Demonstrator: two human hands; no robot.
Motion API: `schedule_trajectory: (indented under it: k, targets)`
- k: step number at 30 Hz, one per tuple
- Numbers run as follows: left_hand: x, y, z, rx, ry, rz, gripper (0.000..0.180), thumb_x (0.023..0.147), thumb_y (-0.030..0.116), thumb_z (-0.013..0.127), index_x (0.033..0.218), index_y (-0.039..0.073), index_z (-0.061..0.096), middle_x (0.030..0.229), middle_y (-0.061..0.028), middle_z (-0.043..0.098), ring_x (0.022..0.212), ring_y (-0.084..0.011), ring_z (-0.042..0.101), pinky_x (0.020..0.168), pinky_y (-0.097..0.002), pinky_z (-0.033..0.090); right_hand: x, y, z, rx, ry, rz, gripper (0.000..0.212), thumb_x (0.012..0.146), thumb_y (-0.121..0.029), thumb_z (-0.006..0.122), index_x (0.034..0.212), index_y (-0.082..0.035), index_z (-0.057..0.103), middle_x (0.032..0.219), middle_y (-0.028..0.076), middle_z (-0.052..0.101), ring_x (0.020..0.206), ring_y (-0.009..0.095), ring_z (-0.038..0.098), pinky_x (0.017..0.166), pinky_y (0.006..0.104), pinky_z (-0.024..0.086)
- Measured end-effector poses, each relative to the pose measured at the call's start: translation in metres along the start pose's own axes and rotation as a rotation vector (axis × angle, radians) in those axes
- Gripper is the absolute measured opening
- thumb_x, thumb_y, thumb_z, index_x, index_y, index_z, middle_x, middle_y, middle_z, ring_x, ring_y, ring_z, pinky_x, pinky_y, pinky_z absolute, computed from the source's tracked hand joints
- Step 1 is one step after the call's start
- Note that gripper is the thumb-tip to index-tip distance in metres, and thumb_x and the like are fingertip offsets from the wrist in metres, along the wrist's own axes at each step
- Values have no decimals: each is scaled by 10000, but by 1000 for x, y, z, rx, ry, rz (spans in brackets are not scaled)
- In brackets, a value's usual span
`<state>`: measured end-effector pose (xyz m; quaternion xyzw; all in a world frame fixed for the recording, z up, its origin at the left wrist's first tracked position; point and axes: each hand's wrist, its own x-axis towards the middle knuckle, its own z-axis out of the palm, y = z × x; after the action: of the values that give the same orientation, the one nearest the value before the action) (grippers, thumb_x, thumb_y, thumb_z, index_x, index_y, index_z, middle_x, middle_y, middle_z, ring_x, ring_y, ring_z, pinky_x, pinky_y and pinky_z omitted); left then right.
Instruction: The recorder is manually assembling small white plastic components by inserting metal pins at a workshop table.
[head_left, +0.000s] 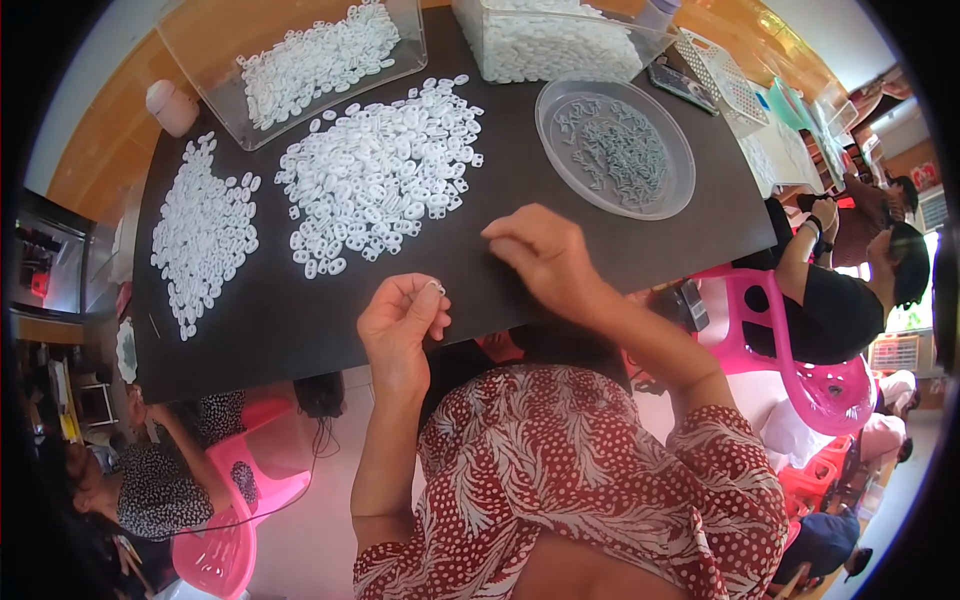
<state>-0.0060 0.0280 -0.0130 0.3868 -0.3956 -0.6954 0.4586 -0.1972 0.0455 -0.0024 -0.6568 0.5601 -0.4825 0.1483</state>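
My left hand (402,318) is closed in a pinch near the table's front edge. Between its thumb and forefinger is a small white plastic piece (439,287), partly covered by the fingertips. To its right, my right hand (545,258) hovers over the dark table (470,215) with curled fingers drawn together; whether anything small sits in them I cannot make out. Beyond my hands lies a wide heap of white oval plastic pieces with two holes (375,175). A round clear tray (683,190) holding small grey-green metal-looking pieces (625,150) stands beyond my right hand.
At the left lies another heap of small white pieces (205,235). Two clear bins (245,135) (487,50) of white parts stand at the back. A pinkish bottle (172,108), a phone (683,86) and a white basket (725,75) are near them. People sit on both sides by pink chairs (735,300).
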Motion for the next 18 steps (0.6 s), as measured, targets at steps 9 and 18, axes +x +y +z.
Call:
schedule_trajectory:
  k: [9,18]
  targets:
    - [-10,-9,-6,61,25,101,59,855,40,599,891,-5,584,741,-68,604,569,-91,529,512,-198,413,16,27,-80,-444,214,-72,87,722,-32,646,808,-46,648,720,111,598,713,308,585,642,387,467]
    - [-14,-19,3,156,43,228,95,863,81,615,909,3,587,786,-54,601,626,-76,538,555,-177,421,45,95,-113,-579,-53,38,61,719,-105,612,757,-71,646,717,117,606,749,312,591,669,411,459]
